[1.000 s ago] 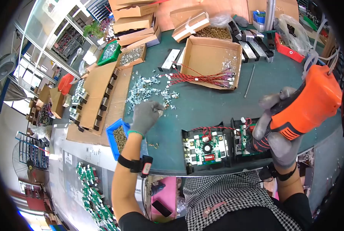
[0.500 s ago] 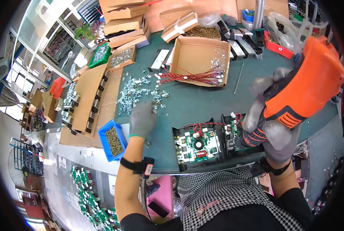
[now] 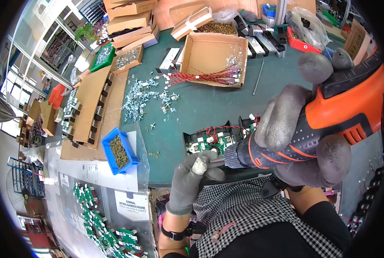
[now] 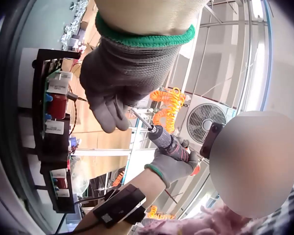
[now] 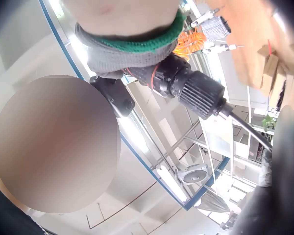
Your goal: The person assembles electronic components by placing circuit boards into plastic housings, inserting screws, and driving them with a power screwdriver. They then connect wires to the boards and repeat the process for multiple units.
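My gloved right hand (image 3: 284, 120) grips an orange and black cordless drill (image 3: 346, 105), tilted with its chuck toward the left. From the chuck runs a long metal bit (image 4: 142, 119). The gloved left hand (image 3: 189, 180) pinches at the bit's tip, its fingertips covering the end; I cannot tell whether a small part is between them. Just behind the hands lies a green circuit board (image 3: 211, 142) in a black housing (image 3: 186, 144), partly hidden by the left hand and drill. Red wires (image 3: 211, 130) run along its top.
A blue bin (image 3: 136, 160) of small brass-coloured screws stands left of the hands. Loose silvery parts (image 3: 136, 101) are scattered beyond it. Behind lies a cardboard tray (image 3: 213, 51) with red wires across its front. A thin metal rod (image 3: 258, 77) lies to its right. More green boards (image 3: 93, 219) lie lower left.
My left hand has come from the scattered silvery parts down and right to the drill bit. The drill has been lifted off the board and swung leftward toward the left hand.
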Demonstrator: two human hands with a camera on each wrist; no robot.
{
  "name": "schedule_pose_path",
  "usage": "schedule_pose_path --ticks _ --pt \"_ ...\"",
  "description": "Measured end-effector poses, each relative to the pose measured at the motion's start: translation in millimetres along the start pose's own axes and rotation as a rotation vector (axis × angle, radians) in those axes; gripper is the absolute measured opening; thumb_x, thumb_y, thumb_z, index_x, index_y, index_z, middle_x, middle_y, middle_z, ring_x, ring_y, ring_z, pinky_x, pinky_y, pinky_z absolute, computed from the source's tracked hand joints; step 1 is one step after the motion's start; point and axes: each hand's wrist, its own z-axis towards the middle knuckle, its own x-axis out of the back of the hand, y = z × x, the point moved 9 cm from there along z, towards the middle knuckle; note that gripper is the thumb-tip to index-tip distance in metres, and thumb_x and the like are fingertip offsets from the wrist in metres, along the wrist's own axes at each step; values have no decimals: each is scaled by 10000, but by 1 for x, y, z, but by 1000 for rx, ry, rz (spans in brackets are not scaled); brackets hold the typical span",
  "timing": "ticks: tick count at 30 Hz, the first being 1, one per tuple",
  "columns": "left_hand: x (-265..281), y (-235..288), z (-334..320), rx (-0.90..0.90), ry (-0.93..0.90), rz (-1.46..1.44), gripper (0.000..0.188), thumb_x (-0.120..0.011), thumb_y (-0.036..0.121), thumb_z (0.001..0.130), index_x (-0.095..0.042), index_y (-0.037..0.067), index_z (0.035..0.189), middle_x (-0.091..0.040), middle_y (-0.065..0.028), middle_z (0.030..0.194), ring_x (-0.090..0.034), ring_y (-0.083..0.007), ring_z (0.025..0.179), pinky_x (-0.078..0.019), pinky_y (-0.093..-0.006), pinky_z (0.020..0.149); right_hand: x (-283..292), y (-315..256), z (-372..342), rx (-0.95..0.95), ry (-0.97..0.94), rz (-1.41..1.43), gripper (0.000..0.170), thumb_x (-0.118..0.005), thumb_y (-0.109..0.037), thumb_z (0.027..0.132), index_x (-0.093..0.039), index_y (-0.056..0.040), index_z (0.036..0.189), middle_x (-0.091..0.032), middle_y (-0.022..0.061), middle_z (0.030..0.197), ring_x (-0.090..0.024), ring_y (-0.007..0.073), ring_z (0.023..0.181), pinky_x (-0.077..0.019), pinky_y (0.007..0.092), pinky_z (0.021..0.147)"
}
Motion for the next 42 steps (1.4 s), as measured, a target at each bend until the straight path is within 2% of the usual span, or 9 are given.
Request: schedule_pose_path --ticks 1,4,25,30,34,35,38,39,42 --pt "-1 0 -4 22 24 -8 535 -635 407 954 -591 -75 1180 -706 -159 846 -696 -201 740 -570 -319 716 -1 -1 0 5 6 -11 789 -688 -251 907 -204 -30 1490 -411 154 1453 -632 210 755 -574 364 602" --pt "-4 -1 -5 -9 -41 -47 545 -653 416 939 -602 -74 1172 -703 -159 864 -691 -204 725 -567 -314 700 -3 -2 1 9 10 -31 803 -704 -260 904 -206 -31 1491 -403 160 1463 -638 214 769 -577 365 609" --pt "-4 -18 0 -15 -68 -158 428 -660 397 935 -627 -9 1066 -657 -122 854 -633 -186 624 -549 -313 600 -9 7 3 -25 -16 11 714 -658 -75 827 -269 -45 1425 -484 177 1350 -655 189 780 -576 338 639" --pt "-10 -21 -6 101 -177 -48 522 -568 503 966 -627 -11 1036 -641 -99 740 -609 -164 555 -528 -287 536 -2 12 -2 -97 88 -59 702 -645 -28 807 -284 -49 1409 -504 181 1322 -659 183 782 -576 331 646" --pt "-37 -20 -24 180 -365 196 635 -457 587 987 -635 -22 1015 -627 -74 664 -606 -157 519 -503 -278 494 13 27 -25 -303 254 -281 695 -635 9 792 -296 -52 1396 -520 184 1300 -662 177 784 -576 325 652" --pt "-31 -1 -27 5 -303 365 538 -551 503 977 -663 -24 984 -647 -78 687 -626 -155 565 -502 -289 520 15 33 -32 -358 252 -332 694 -633 19 788 -299 -52 1392 -524 185 1294 -663 176 784 -575 324 653" --pt "0 41 -31 -335 167 853 393 -709 414 884 -712 25 939 -681 -100 857 -645 -214 785 -513 -337 675 18 50 -44 -443 231 -408 692 -625 47 777 -308 -55 1383 -536 187 1278 -665 172 785 -575 320 657" --pt "-7 55 -30 -491 201 1222 310 -809 254 740 -732 79 984 -686 -66 923 -605 -245 906 -490 -365 800 18 53 -47 -456 227 -419 691 -623 56 773 -311 -55 1379 -540 188 1272 -666 171 786 -575 318 659" --pt "-20 52 -26 -635 218 1486 337 -812 226 669 -749 130 986 -686 -36 936 -567 -269 933 -440 -398 891 18 58 -50 -476 225 -433 691 -616 84 762 -320 -57 1370 -552 190 1255 -668 167 787 -575 314 663"
